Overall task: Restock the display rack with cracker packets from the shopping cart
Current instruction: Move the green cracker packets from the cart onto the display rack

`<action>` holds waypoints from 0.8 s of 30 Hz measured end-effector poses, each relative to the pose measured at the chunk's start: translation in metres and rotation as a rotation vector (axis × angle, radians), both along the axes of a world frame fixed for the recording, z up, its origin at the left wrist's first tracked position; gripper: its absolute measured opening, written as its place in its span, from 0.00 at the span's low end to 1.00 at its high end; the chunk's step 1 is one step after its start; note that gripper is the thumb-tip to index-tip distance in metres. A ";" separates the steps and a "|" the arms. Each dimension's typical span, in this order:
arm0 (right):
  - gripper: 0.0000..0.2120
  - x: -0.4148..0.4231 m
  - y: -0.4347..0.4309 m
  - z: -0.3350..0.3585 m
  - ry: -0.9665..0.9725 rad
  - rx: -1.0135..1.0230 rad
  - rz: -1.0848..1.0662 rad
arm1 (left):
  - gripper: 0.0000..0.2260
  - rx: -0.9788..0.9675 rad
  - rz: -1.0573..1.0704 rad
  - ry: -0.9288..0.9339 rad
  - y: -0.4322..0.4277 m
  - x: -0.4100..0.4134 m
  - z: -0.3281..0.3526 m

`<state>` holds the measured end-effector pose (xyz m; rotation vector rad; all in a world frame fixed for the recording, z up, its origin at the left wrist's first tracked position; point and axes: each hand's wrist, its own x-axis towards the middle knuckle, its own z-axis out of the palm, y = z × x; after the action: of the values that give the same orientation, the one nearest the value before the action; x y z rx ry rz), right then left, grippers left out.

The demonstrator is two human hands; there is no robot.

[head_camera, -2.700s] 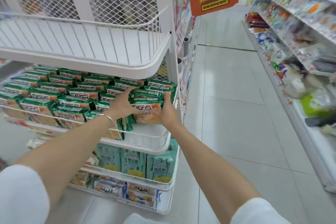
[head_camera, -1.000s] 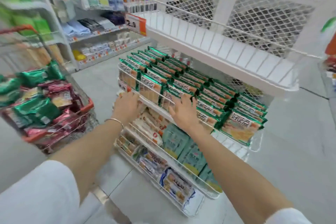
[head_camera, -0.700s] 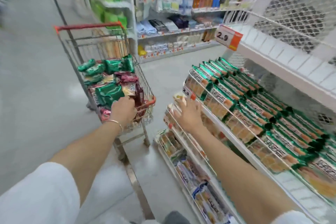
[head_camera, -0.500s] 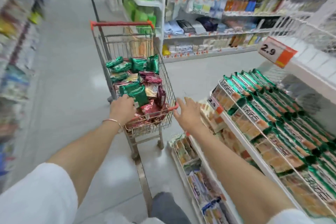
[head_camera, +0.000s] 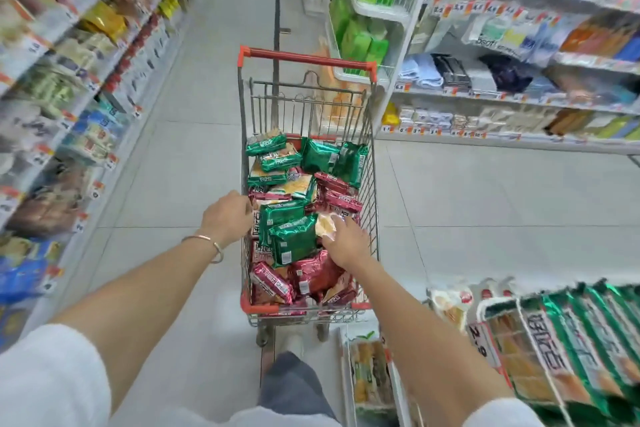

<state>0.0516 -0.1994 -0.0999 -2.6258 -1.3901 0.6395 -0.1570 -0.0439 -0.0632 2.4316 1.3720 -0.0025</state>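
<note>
A wire metal shopping cart with a red handle (head_camera: 306,59) stands in a shop aisle, piled with green foil cracker packets (head_camera: 291,236) and dark red foil packets (head_camera: 311,274). The left hand (head_camera: 227,215), a thin metal bangle (head_camera: 207,241) on its wrist, sits at the cart's left edge with fingers curled. Whether it grips the rim or a packet is hard to tell. The right hand (head_camera: 346,241) reaches in near the cart's right edge, fingers spread and resting on a pale orange packet (head_camera: 325,224). The hands are apart. At lower right, a white wire display rack (head_camera: 519,317) holds rows of matching green packets (head_camera: 571,340).
</note>
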 end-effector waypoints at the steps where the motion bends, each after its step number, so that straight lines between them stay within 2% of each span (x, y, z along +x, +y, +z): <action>1: 0.30 0.014 0.012 -0.003 0.017 -0.009 -0.006 | 0.08 -0.010 0.018 -0.012 0.010 0.010 -0.001; 8: 0.34 0.103 0.102 -0.016 0.051 -0.012 0.010 | 0.07 -0.134 0.145 -0.111 0.066 0.077 -0.029; 13: 0.35 0.110 0.181 -0.013 0.195 0.056 0.071 | 0.09 -0.260 0.270 -0.233 0.085 0.100 -0.030; 16: 0.31 0.101 0.231 -0.007 0.510 0.143 -0.097 | 0.08 -0.281 0.396 -0.350 0.102 0.102 -0.014; 18: 0.31 0.097 0.261 -0.010 0.655 0.126 -0.250 | 0.08 -0.278 0.457 -0.382 0.113 0.095 -0.003; 22: 0.33 0.086 0.293 -0.037 0.713 0.042 -0.365 | 0.07 -0.221 0.557 -0.360 0.128 0.075 0.001; 24: 0.30 0.086 0.298 -0.055 0.760 0.041 -0.372 | 0.07 -0.230 0.580 -0.338 0.131 0.067 -0.008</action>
<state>0.1377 0.0982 -0.1548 -2.1301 -0.6622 1.3238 -0.0902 0.0876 -0.0711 1.6854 1.7397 0.3535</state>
